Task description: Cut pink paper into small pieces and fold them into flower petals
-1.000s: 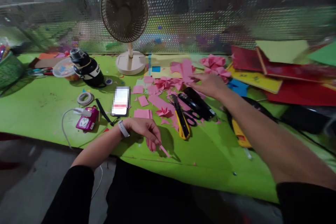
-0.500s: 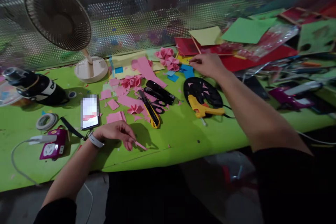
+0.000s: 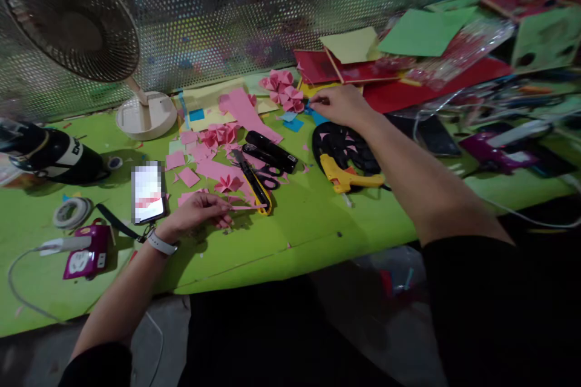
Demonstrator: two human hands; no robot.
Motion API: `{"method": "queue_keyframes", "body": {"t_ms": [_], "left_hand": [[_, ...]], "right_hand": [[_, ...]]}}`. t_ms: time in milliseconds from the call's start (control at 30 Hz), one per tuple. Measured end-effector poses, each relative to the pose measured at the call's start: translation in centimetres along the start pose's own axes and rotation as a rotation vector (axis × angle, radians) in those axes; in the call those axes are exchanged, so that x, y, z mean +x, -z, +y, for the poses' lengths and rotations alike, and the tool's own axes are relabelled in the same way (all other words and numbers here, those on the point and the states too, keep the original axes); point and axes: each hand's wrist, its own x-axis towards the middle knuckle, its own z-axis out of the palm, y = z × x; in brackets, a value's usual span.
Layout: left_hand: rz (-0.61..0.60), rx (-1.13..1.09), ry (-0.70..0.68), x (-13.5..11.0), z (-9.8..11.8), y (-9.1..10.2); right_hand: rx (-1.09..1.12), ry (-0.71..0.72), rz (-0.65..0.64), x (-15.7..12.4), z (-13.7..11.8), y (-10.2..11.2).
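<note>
My left hand (image 3: 204, 210) pinches a thin pink paper strip (image 3: 249, 207), whose far end passes over the handle of a yellow-and-black utility knife (image 3: 254, 184). My right hand (image 3: 342, 103) reaches to the back of the table, its fingertips closed by the blue paper (image 3: 319, 116) and right beside a bunch of folded pink paper flowers (image 3: 285, 89). What those fingertips hold, if anything, is hidden. A single pink paper flower (image 3: 228, 183) lies between the hands, near black scissors (image 3: 269, 178) and a black stapler (image 3: 271, 151).
On the green table (image 3: 308, 217), a yellow glue gun (image 3: 347, 178) rests on a black coiled item (image 3: 342, 142). To the left are a phone (image 3: 149, 190), tape roll (image 3: 72, 213), purple socket block (image 3: 88, 251) and fan (image 3: 145, 116). Red and green sheets (image 3: 426, 33) pile up at right.
My left hand has lifted slightly, and the pink strip now points right across the knife. My right hand has moved left to the blue paper beside the flowers. The view has shifted a little.
</note>
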Motion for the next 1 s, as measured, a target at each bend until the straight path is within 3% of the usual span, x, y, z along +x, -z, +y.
{"method": "queue_keyframes", "body": {"t_ms": [200,433,733,800,900,1000], "left_hand": [[0.058,0.226,0.107,0.3,-0.4,-0.3],[0.071,0.418,0.058,0.0,-0.4,-0.9],[0.038,0.67,-0.068,-0.5,-0.2,-1.2],[0.08,0.743,-0.154,-0.9,0.1,-1.5],[0.26,0.767,-0.351,-1.4,0.6,-1.7],[0.486,0.49,-0.507,-1.8,1.2,-1.0]], "right_hand": [[-0.022,0.068,-0.032,-1.0,-1.3,-0.4],[0.069,0.165,-0.042,-3.3,-3.5,-0.2],[0.166,0.353,0.034,-8.8,-7.3,-0.6],[0.22,0.402,0.05,-9.8,-8.5,-1.2],[0.271,0.476,0.055,-10.7,-10.2,-2.6],[0.292,0.531,0.044,-11.0,-11.6,-4.1]]}}
